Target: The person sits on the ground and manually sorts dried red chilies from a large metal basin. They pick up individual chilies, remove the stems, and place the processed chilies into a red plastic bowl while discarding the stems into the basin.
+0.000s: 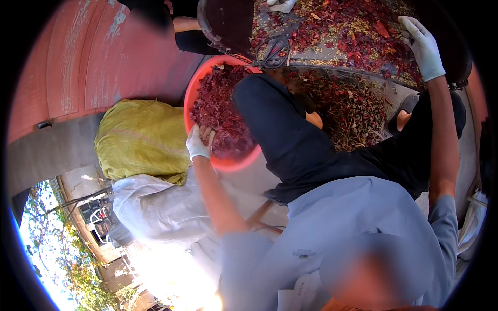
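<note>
My left hand (pixel 200 142), in a pale glove, is over the near left rim of a red plastic basin (pixel 189 102). Its fingers are apart, and I make out nothing in them. Dark red dried chili pieces (pixel 218 109) fill much of the basin. My right hand (pixel 422 46), gloved too, is at the right side of a work table (pixel 311 62); its fingers are bent, and what they may hold is hidden. Across the tabletop lie cut red chilies (pixel 350 42) and yellow seeds. Black-handled scissors (pixel 274 50) rest near the table's left front corner.
Another person's gloved hand (pixel 283 5) reaches onto the table's far side. Chili stems and scraps (pixel 350 112) are heaped on the floor between my feet. A yellow woven sack (pixel 144 140) and a whitish sack (pixel 159 210) stand left of the basin.
</note>
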Demonstrator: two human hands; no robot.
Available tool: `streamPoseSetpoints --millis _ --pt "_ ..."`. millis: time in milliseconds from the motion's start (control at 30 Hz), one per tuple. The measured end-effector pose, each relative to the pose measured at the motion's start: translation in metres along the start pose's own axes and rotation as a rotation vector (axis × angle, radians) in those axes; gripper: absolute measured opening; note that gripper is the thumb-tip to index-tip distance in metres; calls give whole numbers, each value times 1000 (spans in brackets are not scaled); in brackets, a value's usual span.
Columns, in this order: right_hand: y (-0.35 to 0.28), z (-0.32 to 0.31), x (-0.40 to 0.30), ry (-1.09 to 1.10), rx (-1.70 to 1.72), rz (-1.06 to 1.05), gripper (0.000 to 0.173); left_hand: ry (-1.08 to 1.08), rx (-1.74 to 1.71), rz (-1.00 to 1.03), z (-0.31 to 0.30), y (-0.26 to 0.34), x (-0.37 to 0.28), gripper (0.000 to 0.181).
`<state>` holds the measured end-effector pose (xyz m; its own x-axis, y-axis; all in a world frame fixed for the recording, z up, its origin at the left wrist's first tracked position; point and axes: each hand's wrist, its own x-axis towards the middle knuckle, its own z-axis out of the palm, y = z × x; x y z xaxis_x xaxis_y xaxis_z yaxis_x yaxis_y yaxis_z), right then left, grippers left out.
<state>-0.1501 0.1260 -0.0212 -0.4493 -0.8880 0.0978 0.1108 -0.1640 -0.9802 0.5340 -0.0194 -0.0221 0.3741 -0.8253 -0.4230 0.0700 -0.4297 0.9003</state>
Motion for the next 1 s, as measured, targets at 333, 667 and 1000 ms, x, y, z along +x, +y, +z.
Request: streamPoseSetpoints --millis 333,667,1000 --pt "-8 41 -63 -303 8 174 28 -29 -96 59 -36 -51 15 32" --pt "42 92 -142 -807 -1138 29 10 -146 241 301 -19 -92 36 30" --pt "74 86 -148 -648 -1037 117 26 -141 610 444 18 -94 54 32"
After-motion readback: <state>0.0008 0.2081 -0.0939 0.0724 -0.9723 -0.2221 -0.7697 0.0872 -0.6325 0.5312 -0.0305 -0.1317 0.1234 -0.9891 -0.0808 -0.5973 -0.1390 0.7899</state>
